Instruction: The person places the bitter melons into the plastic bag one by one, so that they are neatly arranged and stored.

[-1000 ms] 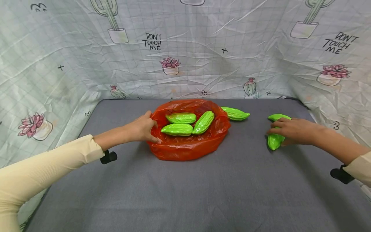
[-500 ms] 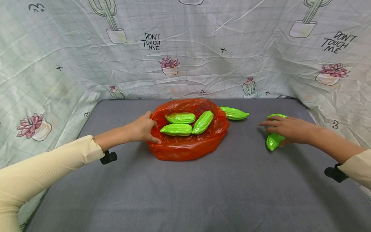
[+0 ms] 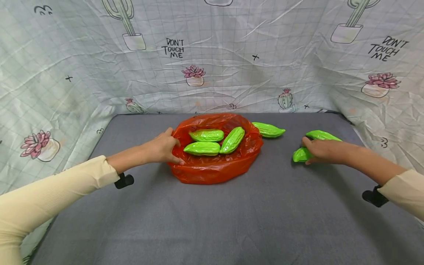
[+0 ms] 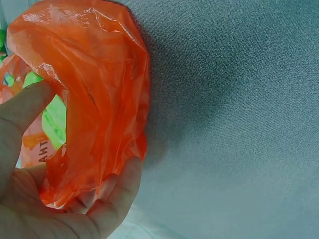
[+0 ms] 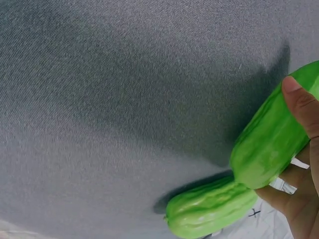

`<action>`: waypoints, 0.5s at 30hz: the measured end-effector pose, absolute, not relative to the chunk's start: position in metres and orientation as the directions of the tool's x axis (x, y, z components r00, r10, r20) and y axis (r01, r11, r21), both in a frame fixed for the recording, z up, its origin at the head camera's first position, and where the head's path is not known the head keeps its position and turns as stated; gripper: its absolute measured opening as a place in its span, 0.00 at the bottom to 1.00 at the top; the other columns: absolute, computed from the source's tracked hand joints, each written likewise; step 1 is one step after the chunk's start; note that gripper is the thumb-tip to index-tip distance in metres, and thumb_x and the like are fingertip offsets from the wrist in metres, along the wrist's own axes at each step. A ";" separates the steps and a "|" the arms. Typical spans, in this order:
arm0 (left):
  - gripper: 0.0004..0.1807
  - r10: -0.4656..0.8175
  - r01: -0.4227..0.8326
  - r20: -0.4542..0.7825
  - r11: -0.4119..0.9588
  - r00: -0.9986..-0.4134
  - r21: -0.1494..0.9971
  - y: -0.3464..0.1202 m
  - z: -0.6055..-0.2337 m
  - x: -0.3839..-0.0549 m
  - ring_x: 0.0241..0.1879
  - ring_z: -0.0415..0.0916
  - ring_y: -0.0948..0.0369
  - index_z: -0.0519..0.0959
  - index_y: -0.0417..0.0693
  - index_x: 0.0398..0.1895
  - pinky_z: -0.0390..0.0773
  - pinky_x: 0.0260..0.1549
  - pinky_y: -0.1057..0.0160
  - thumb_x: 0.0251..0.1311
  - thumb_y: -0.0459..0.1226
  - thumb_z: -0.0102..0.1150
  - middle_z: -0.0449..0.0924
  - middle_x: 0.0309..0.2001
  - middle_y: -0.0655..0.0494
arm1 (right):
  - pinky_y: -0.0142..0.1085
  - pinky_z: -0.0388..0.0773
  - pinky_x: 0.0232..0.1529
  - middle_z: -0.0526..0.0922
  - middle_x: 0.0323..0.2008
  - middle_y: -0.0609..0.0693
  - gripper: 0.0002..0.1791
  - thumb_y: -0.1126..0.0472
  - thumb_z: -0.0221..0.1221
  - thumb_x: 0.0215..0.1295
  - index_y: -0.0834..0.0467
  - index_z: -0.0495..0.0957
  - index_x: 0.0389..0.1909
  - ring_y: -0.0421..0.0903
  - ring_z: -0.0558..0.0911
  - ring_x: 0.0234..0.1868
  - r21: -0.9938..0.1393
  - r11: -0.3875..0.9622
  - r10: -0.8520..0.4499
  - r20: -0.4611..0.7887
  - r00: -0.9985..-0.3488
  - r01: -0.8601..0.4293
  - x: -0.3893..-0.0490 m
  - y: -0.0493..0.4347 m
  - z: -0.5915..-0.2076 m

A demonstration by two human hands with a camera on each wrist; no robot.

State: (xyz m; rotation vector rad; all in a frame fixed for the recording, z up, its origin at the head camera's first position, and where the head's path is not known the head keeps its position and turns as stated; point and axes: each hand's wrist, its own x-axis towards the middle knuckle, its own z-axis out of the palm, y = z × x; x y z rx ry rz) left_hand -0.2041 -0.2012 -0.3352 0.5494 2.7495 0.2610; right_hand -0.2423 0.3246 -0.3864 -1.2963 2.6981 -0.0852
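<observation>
In the head view my left hand (image 3: 163, 148) grips the left rim of a red plastic bag (image 3: 212, 175), its thumb inside the opening. The left wrist view shows the fingers curled under the bag's thin film (image 4: 107, 99). Three green bitter melons lie in the bag, one of them at the front (image 3: 202, 148). On the right, my right hand (image 3: 326, 151) holds another bitter melon (image 5: 271, 139), thumb on one side and fingers on the other. Close beyond that hand lies a further bitter melon (image 3: 322, 135), partly hidden behind it.
One more bitter melon (image 3: 269, 130) lies against the bag's far right side. A grey cloth (image 3: 232, 224) covers the table. Wrinkled printed sheets (image 3: 228, 73) hang along the back and both sides.
My right hand has moved left and its fingers have closed round the nearer bitter melon, which has turned and shifted left. My left hand and the bag stay in place.
</observation>
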 end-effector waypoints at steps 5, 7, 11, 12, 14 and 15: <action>0.33 0.400 0.339 -0.278 0.909 -0.873 0.243 -0.202 -0.336 -0.205 0.44 0.71 0.47 0.84 0.32 0.50 0.77 0.41 0.53 0.51 0.49 0.79 0.66 0.47 0.41 | 0.45 0.82 0.41 0.84 0.45 0.53 0.29 0.56 0.73 0.58 0.63 0.68 0.52 0.45 0.84 0.36 -0.135 0.632 -0.775 -0.143 -0.616 -0.763 -0.241 0.320 -0.384; 0.33 0.399 0.337 -0.278 0.909 -0.874 0.245 -0.202 -0.336 -0.205 0.44 0.71 0.47 0.84 0.32 0.51 0.77 0.41 0.53 0.51 0.49 0.79 0.66 0.47 0.42 | 0.48 0.82 0.44 0.84 0.49 0.55 0.29 0.55 0.72 0.59 0.62 0.72 0.56 0.50 0.86 0.41 -0.121 0.639 -0.768 -0.159 -0.621 -0.759 -0.242 0.317 -0.384; 0.33 0.397 0.335 -0.280 0.910 -0.874 0.244 -0.202 -0.337 -0.205 0.45 0.71 0.47 0.84 0.32 0.51 0.77 0.42 0.53 0.51 0.50 0.79 0.66 0.47 0.42 | 0.58 0.81 0.43 0.84 0.48 0.57 0.28 0.53 0.72 0.59 0.61 0.78 0.56 0.60 0.84 0.45 -0.069 0.675 -0.735 -0.144 -0.662 -0.735 -0.241 0.310 -0.388; 0.33 0.396 0.335 -0.280 0.910 -0.874 0.244 -0.202 -0.337 -0.205 0.45 0.71 0.47 0.84 0.32 0.51 0.77 0.42 0.52 0.51 0.50 0.79 0.66 0.47 0.42 | 0.60 0.80 0.42 0.83 0.49 0.58 0.28 0.53 0.72 0.59 0.61 0.78 0.57 0.63 0.83 0.47 -0.066 0.697 -0.715 -0.137 -0.685 -0.714 -0.240 0.308 -0.390; 0.33 0.397 0.336 -0.279 0.910 -0.874 0.244 -0.202 -0.338 -0.205 0.45 0.71 0.47 0.84 0.33 0.51 0.77 0.42 0.52 0.51 0.50 0.79 0.67 0.48 0.41 | 0.63 0.79 0.40 0.82 0.49 0.60 0.29 0.52 0.72 0.60 0.60 0.78 0.59 0.67 0.80 0.48 -0.051 0.732 -0.680 -0.122 -0.723 -0.679 -0.239 0.305 -0.395; 0.33 0.397 0.336 -0.278 0.910 -0.875 0.245 -0.202 -0.338 -0.205 0.45 0.71 0.47 0.84 0.33 0.51 0.77 0.42 0.52 0.51 0.50 0.79 0.67 0.48 0.41 | 0.63 0.78 0.38 0.81 0.48 0.61 0.30 0.52 0.71 0.60 0.60 0.77 0.61 0.67 0.79 0.48 -0.049 0.748 -0.662 -0.122 -0.740 -0.661 -0.239 0.303 -0.396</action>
